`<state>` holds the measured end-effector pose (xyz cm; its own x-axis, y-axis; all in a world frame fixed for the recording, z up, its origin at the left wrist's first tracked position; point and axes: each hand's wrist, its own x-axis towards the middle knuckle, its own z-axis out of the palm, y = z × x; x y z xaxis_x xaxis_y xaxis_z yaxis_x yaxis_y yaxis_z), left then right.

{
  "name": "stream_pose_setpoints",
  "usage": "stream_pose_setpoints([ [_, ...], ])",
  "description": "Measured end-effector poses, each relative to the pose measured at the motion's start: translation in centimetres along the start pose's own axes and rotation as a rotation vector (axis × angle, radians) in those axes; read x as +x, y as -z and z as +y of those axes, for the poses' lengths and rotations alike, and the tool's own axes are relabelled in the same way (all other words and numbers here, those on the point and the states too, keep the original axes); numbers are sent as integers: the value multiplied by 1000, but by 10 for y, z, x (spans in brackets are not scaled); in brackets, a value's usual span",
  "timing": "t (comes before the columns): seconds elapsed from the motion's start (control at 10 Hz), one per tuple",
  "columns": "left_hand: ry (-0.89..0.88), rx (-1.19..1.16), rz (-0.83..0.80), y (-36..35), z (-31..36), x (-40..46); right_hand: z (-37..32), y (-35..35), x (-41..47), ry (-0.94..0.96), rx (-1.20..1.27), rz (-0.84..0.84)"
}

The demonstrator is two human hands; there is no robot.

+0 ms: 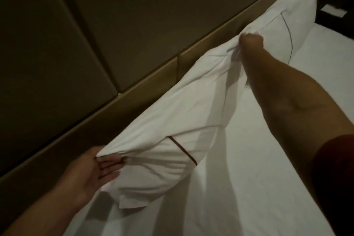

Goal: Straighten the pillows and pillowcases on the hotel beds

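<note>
A white pillow [172, 113] with a thin dark piping line lies along the headboard, its case wrinkled. My left hand [95, 170] pinches the near corner of the pillowcase between thumb and fingers. My right hand [251, 41] is clenched on the far top edge of the same pillow, arm stretched out over the bed. A second white pillow [164, 9] with the same piping leans against the headboard just beyond my right hand.
A tan padded headboard ledge [134, 84] runs diagonally behind the pillows, with darker wall panels [57, 44] above it. The white bed sheet [258, 159] spreads to the right. A dark nightstand [335, 5] with a white card stands at the far right.
</note>
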<state>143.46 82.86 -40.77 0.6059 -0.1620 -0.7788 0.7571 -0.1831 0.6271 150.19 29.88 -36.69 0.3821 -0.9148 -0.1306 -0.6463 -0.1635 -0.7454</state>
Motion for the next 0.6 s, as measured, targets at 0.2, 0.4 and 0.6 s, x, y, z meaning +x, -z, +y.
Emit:
stream_pose_setpoints([
  [0.2, -91, 63, 121, 11, -7, 38, 41, -38, -39, 13, 197, -149],
  [0.4, -267, 407, 64, 11, -28, 41, 69, -15, -68, 194, 39, -119],
  [0.6, -545, 1141, -109, -5, -32, 2, 83, 54, -110, 298, 5, -65],
])
